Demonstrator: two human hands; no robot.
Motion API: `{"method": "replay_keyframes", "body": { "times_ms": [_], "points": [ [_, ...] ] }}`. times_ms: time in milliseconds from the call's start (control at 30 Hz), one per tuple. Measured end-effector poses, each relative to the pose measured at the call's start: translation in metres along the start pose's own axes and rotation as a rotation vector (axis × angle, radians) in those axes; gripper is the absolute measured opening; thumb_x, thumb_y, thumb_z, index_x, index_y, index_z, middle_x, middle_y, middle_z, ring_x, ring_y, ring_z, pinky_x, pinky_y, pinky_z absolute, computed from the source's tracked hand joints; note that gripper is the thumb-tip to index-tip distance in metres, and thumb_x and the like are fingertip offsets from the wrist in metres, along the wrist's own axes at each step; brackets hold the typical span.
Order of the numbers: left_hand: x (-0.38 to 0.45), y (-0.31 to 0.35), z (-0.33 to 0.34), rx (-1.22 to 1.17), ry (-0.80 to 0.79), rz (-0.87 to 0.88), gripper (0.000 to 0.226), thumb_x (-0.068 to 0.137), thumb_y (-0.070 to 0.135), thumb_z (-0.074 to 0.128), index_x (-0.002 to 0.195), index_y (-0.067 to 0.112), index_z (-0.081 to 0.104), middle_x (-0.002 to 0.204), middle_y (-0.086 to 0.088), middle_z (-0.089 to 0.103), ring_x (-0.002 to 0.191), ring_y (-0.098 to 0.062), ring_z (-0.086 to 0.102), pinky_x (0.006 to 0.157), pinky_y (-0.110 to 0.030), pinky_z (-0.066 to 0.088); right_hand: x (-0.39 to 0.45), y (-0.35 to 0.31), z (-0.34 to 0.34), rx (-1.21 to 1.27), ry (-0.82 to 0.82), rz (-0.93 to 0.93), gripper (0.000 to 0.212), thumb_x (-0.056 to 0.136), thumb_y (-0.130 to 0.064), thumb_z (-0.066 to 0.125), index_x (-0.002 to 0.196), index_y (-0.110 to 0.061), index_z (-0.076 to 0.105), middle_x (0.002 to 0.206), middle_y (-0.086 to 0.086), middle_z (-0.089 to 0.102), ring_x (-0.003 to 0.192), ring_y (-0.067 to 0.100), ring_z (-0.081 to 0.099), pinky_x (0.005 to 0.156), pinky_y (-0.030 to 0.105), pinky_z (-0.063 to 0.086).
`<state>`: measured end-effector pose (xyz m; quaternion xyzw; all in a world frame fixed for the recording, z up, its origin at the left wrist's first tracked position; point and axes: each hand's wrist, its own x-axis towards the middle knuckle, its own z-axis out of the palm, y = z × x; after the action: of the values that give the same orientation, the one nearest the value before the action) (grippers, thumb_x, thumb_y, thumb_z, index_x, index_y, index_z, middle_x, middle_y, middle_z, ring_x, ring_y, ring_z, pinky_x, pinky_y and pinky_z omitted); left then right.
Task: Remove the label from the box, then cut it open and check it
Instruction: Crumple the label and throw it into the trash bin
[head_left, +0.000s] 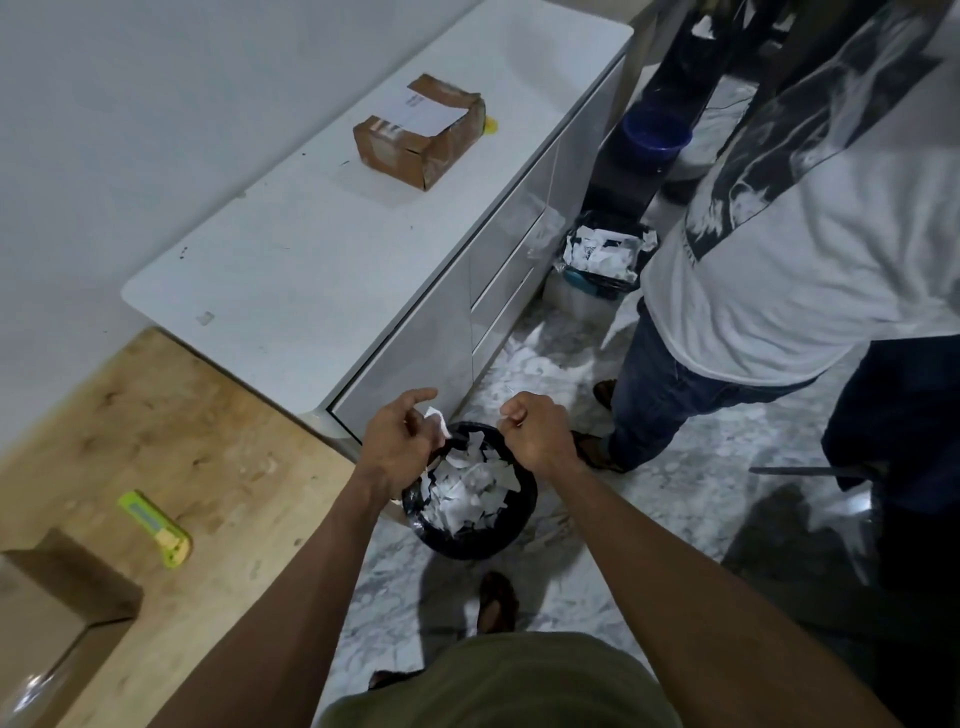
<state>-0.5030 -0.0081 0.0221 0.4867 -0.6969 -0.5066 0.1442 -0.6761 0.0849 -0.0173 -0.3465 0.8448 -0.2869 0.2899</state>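
A white desk (291, 270) carries a taped cardboard box (418, 132) with a white label (423, 110) on its top, well apart from both hands. Nearer, a wooden desk (171, 441) holds a green-yellow cutter (156, 527) and a second brown box (52, 587) at the left edge. On the marble floor stands a black bin (514, 525) full of torn white paper. Above it, the left hand (402, 441) has its grip curled round a white paper scrap (438, 420); the right hand (535, 431), fist-like, pinches a tiny shred. Another person (779, 234) stands at right.
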Motion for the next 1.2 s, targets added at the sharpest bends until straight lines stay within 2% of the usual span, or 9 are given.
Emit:
{"method": "replay_keyframes", "body": {
  "times_ms": [100, 200, 267, 433, 533, 667, 733, 1000, 1200],
  "points": [
    [0.0, 0.007, 0.003, -0.021, 0.032, 0.013, 0.028, 0.092, 0.019, 0.069, 0.12, 0.02, 0.066, 0.061, -0.012, 0.056, 0.054, -0.021, 0.068, 0.057, -0.025, 0.057, 0.008, 0.004, -0.004, -0.011, 0.013, -0.002, 0.011, 0.087, -0.01, 0.065, 0.096, -0.015, 0.069, 0.087, -0.006, 0.063, 0.075, 0.007, 0.056, 0.062, 0.001, 0.035],
    [0.005, 0.005, 0.004, 0.013, 0.102, 0.046, 0.036, 0.079, 0.03, 0.082, 0.112, 0.028, 0.068, 0.054, -0.002, 0.04, 0.045, -0.01, 0.041, 0.053, -0.026, 0.047, 0.014, 0.004, -0.006, -0.017, 0.023, -0.004, 0.009, 0.087, -0.012, 0.065, 0.093, -0.016, 0.069, 0.087, -0.006, 0.063, 0.077, 0.01, 0.057, 0.071, 0.019, 0.044],
    [0.007, 0.002, 0.004, -0.031, 0.115, 0.032, 0.039, 0.074, 0.025, 0.086, 0.108, 0.028, 0.068, 0.058, -0.001, 0.037, 0.047, -0.006, 0.032, 0.056, -0.02, 0.04, 0.017, 0.004, -0.007, -0.029, 0.016, -0.025, 0.011, 0.087, -0.01, 0.064, 0.095, -0.015, 0.069, 0.085, -0.006, 0.062, 0.077, 0.011, 0.057, 0.069, 0.018, 0.044],
    [0.009, -0.003, 0.005, 0.005, 0.104, 0.056, 0.007, 0.086, 0.012, 0.076, 0.091, 0.015, 0.074, 0.08, -0.004, 0.07, 0.07, -0.011, 0.062, 0.075, -0.027, 0.055, 0.021, 0.002, -0.006, -0.023, -0.029, -0.031, 0.013, 0.089, -0.01, 0.064, 0.1, -0.013, 0.069, 0.087, -0.005, 0.062, 0.08, 0.011, 0.057, 0.076, 0.02, 0.044],
    [0.013, -0.01, 0.005, 0.082, 0.126, 0.034, 0.016, 0.091, 0.007, 0.066, 0.098, 0.017, 0.077, 0.101, 0.005, 0.073, 0.087, -0.009, 0.067, 0.081, -0.026, 0.056, 0.022, 0.0, -0.003, -0.013, -0.032, -0.021, 0.009, 0.09, -0.012, 0.064, 0.096, -0.014, 0.07, 0.084, -0.005, 0.061, 0.08, 0.012, 0.058, 0.08, 0.025, 0.049],
    [0.018, -0.016, 0.005, 0.121, 0.11, 0.019, 0.027, 0.091, 0.006, 0.062, 0.109, 0.021, 0.075, 0.117, 0.005, 0.065, 0.093, -0.005, 0.063, 0.071, -0.009, 0.047, 0.023, -0.002, -0.003, -0.006, -0.032, -0.025, 0.008, 0.089, -0.012, 0.065, 0.095, -0.013, 0.07, 0.08, -0.007, 0.06, 0.078, 0.012, 0.059, 0.079, 0.023, 0.05],
    [0.02, -0.017, 0.005, 0.101, 0.102, 0.01, 0.029, 0.091, 0.008, 0.064, 0.114, 0.023, 0.072, 0.119, 0.005, 0.064, 0.095, -0.005, 0.064, 0.071, -0.007, 0.046, 0.024, -0.003, -0.003, -0.003, -0.035, -0.019, 0.008, 0.089, -0.013, 0.065, 0.095, -0.014, 0.07, 0.081, -0.007, 0.06, 0.077, 0.012, 0.059, 0.078, 0.024, 0.05],
    [0.02, -0.02, -0.003, 0.048, 0.143, -0.03, 0.028, 0.088, 0.021, 0.071, 0.117, 0.022, 0.07, 0.117, 0.004, 0.065, 0.096, -0.01, 0.065, 0.086, -0.031, 0.057, 0.029, -0.008, -0.001, -0.006, -0.041, -0.011, 0.008, 0.088, -0.014, 0.067, 0.095, -0.014, 0.071, 0.071, -0.016, 0.054, 0.075, 0.009, 0.058, 0.08, 0.023, 0.052],
    [-0.001, -0.032, -0.026, 0.037, 0.206, -0.112, 0.026, 0.088, 0.016, 0.071, 0.114, 0.015, 0.072, 0.106, 0.0, 0.069, 0.089, -0.016, 0.067, 0.081, -0.03, 0.057, 0.025, -0.022, 0.016, 0.059, -0.103, 0.015, 0.013, 0.089, -0.014, 0.067, 0.099, -0.011, 0.073, 0.074, -0.013, 0.059, 0.08, 0.01, 0.059, 0.078, 0.014, 0.044]
  ]
}}
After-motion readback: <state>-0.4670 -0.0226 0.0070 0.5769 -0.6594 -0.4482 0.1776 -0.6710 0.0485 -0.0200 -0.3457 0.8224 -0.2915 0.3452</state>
